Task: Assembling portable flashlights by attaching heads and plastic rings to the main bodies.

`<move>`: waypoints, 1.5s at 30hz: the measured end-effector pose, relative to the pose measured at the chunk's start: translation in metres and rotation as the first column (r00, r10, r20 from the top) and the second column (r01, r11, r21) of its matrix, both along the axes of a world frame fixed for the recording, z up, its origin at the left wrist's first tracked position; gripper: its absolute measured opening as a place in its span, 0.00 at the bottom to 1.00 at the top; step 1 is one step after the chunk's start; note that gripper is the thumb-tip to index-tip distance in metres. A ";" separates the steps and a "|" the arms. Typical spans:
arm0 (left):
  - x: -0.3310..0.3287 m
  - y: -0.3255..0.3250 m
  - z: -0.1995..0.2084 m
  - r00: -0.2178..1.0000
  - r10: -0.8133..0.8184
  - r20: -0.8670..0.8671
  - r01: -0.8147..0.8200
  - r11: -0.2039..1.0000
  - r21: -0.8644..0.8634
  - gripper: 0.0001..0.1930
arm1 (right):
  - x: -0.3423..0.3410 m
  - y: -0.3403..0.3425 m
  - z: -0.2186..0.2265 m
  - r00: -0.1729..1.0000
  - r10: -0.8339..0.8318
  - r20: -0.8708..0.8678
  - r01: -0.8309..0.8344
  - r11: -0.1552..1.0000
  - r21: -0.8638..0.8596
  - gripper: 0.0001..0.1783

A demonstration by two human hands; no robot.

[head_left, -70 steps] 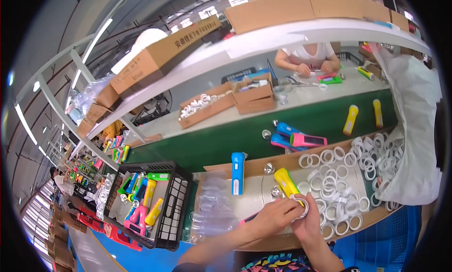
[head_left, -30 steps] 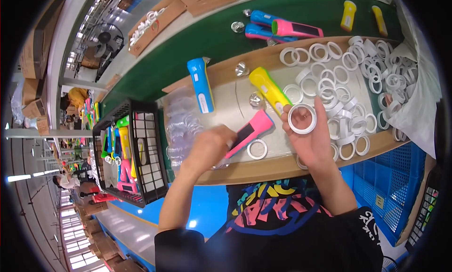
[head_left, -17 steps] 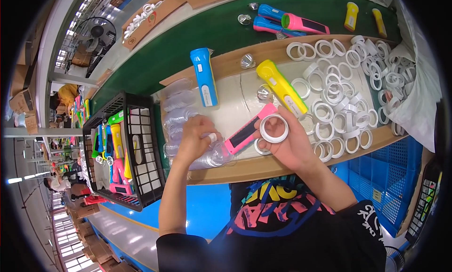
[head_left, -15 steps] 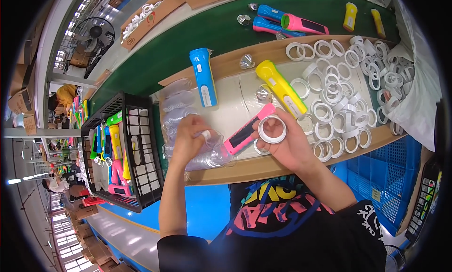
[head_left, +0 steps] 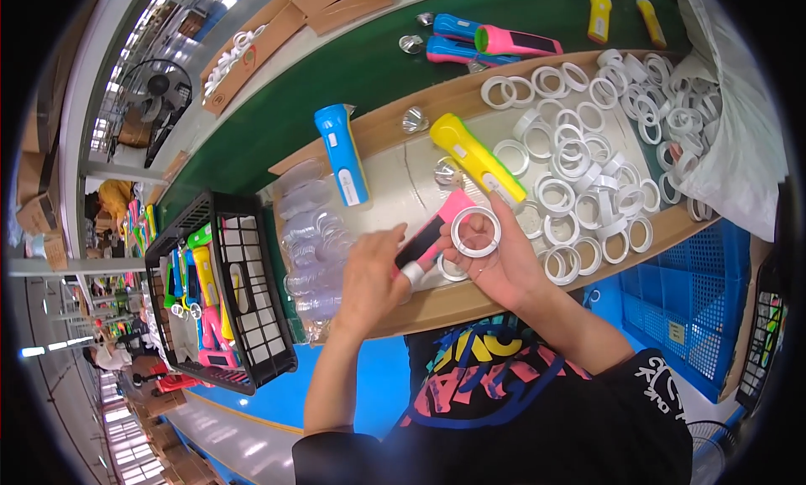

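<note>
White plastic ring (head_left: 476, 231) sits pinched in the fingertips of the right hand (head_left: 495, 263), raised just over the cardboard work surface (head_left: 395, 162). Beside it, the left hand (head_left: 369, 279) closes around the lower end of a pink flashlight (head_left: 430, 236) lying on that surface. A yellow flashlight (head_left: 476, 158) lies just beyond, with loose white rings (head_left: 604, 149) spread to the right and a black crate (head_left: 243, 300) on the left.

I'm looking down at the counter (head_left: 403, 132), its green top carrying a cardboard sheet (head_left: 395, 179). Lying on the sheet are a blue flashlight (head_left: 342, 153), a yellow flashlight (head_left: 476, 158), white rings (head_left: 604, 149) scattered at right, and clear lenses (head_left: 311, 250) at left. A black crate (head_left: 252, 317) is sitting beside them.
</note>
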State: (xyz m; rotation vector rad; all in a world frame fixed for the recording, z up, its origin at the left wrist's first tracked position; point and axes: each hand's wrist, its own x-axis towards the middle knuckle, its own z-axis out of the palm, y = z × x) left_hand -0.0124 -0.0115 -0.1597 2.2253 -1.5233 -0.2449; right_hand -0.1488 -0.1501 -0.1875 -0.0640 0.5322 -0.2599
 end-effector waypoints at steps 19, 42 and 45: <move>-0.018 0.042 0.057 0.820 0.233 -0.523 -0.367 0.915 -0.167 0.27 | -0.019 -0.005 0.009 0.989 -0.094 -0.111 0.117 0.968 0.223 0.24; -0.051 0.045 0.091 1.000 0.024 0.011 -0.024 1.000 0.010 0.29 | -0.015 -0.001 0.003 0.996 0.068 0.053 -0.041 0.914 -0.403 0.22; -0.053 0.032 0.088 0.948 -0.183 0.260 0.178 0.983 0.043 0.31 | -0.019 0.001 -0.001 0.988 0.127 0.092 -0.048 0.803 -0.594 0.22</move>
